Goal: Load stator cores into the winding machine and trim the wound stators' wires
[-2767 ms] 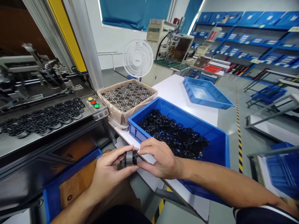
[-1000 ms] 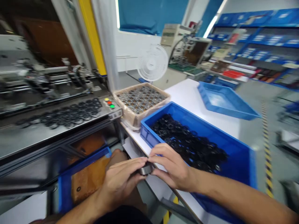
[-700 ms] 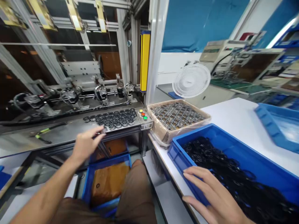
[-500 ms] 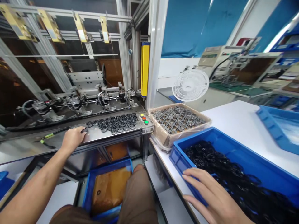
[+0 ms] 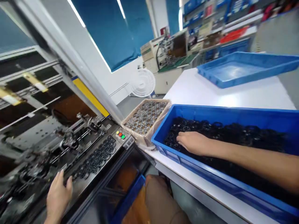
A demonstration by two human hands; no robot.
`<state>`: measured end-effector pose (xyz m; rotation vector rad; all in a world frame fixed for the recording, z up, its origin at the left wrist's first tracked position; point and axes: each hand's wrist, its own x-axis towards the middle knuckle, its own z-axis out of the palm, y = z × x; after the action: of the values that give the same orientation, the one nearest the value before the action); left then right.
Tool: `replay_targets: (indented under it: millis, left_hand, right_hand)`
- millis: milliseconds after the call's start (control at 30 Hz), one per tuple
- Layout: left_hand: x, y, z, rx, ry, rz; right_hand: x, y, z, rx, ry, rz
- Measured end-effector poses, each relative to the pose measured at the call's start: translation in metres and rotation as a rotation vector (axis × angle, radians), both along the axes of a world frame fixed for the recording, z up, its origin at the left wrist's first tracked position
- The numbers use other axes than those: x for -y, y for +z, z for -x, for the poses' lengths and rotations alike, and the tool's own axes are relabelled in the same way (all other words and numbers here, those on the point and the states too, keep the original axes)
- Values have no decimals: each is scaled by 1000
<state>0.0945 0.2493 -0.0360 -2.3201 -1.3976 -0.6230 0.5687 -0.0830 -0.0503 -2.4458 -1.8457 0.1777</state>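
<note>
My left hand (image 5: 58,196) is low on the left at the metal ledge, thumb apart from the fingers and nothing visible in it. Just beyond its fingertips lies a cluster of round black wheel-like parts (image 5: 95,158). My right hand (image 5: 194,143) reaches into the long blue bin (image 5: 233,109), its fingers together and bent down over a heap of black ring-shaped parts (image 5: 245,132). Its fingertips are partly hidden, so what they hold, if anything, cannot be made out.
A plastic-lined box of grey parts (image 5: 147,116) stands between the ledge and the bin. Yellow, red and green buttons (image 5: 120,134) sit at the ledge's end. Machine fixtures (image 5: 67,140) line the back left. Behind are a white fan (image 5: 142,82) and a shallow blue tray (image 5: 238,70).
The view has swung right and tilted. My right hand has moved from outside the bin's near edge onto the black parts inside. My left hand's fingers have spread from a closed grip at the ledge.
</note>
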Motion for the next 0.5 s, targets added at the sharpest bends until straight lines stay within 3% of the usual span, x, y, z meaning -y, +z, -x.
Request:
replay_targets:
  millis: [67, 167, 300, 400, 500]
  left_hand:
    - [3, 17, -45, -2, -140, -82]
    - [10, 47, -137, -4, -429, -156]
    - [3, 75, -270, -84, -636, -30]
    - [-11, 74, -359, -151, -697, 77]
    - [-22, 59, -428, -188, -723, 171]
  right_hand:
    - [0, -8, -2, -25, -18, 51]
    - [1, -21, 1, -31, 7, 186]
    - [2, -28, 8, 3, 79, 320]
    - [2, -25, 7, 33, 124, 341]
    - [4, -19, 3, 52, 143, 313]
